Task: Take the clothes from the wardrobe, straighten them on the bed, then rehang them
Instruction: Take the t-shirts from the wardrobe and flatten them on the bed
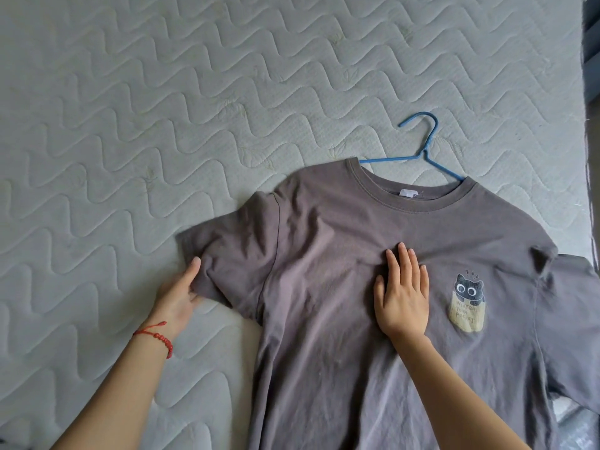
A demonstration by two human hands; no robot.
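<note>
A grey T-shirt [324, 254] with a cat print on the chest lies face up on the quilted mattress [162, 108]. A blue hanger [425, 147] sticks out of its collar, hook pointing away from me. My left hand [180, 295], with a red bracelet on the wrist, pinches the hem of the shirt's left sleeve; the fingertips are tucked under the cloth. My right hand [402, 293] lies flat on the chest, fingers straight, beside the cat print.
The mattress's right edge runs down the frame's right side, with a dark blue object [592, 43] beyond it. The shirt's right sleeve reaches that edge. Bare mattress spreads to the left and far side.
</note>
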